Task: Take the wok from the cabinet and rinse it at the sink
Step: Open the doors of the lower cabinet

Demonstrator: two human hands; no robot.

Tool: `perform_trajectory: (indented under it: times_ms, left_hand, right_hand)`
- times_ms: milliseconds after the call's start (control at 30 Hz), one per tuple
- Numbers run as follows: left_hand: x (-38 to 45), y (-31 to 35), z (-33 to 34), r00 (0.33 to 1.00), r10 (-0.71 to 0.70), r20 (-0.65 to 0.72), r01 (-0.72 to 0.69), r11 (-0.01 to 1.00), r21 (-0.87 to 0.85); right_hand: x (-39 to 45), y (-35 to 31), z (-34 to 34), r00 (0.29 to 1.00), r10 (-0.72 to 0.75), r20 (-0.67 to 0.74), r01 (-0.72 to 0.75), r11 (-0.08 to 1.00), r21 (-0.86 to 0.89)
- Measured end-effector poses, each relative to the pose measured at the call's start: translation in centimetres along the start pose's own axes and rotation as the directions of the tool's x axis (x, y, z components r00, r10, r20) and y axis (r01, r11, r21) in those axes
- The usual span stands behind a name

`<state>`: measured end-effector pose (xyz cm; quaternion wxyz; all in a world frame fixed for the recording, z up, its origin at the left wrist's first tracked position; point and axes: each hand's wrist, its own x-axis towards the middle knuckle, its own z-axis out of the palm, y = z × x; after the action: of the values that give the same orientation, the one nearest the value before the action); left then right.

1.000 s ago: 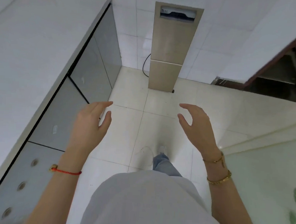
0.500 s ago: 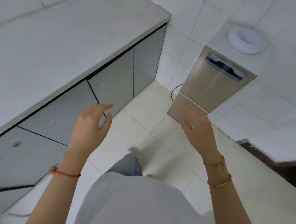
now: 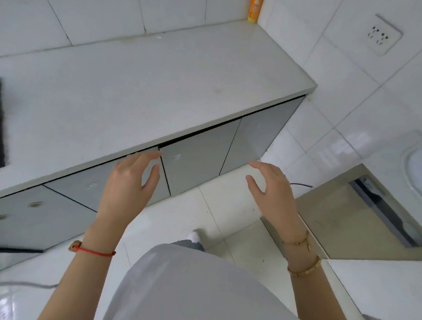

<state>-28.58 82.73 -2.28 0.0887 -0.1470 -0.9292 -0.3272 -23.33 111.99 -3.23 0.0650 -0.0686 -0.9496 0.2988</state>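
Presently both hands are empty, fingers loosely spread: the left hand (image 3: 129, 182) hovers before a grey cabinet door (image 3: 197, 169) under the tabletop (image 3: 160, 87), the right hand (image 3: 272, 188) beside it. No wok shows, presumably behind a door. She should hook a door's top edge and pull smoothly.

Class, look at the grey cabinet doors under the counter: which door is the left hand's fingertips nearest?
The left hand reaches the door left of the centre one, its fingertips at that door's top right corner. The other doors lie farther off.
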Motion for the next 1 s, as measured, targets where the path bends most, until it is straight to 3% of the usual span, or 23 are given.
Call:
perform_trajectory:
  times_ms: [433,633,1000]
  left_hand:
    - [5.1,-0.2,0.4,0.956,-0.268,-0.121,0.279,0.957,0.078]
    - [5.4,1.0,1.9,0.902,-0.368,-0.227,0.395,0.914,0.088]
    - [5.1,4.6,6.1,0.757,-0.541,-0.366,0.599,0.798,0.06]
  right_hand:
    - [14.3,-1.2,2.0,0.956,-0.247,0.156,0.237,0.969,0.074]
    - [19.0,-1.0,2.4,0.89,-0.4,0.216,0.385,0.916,0.111]
    - [24.0,1.5,2.6,0.744,-0.555,0.371,0.523,0.83,0.192]
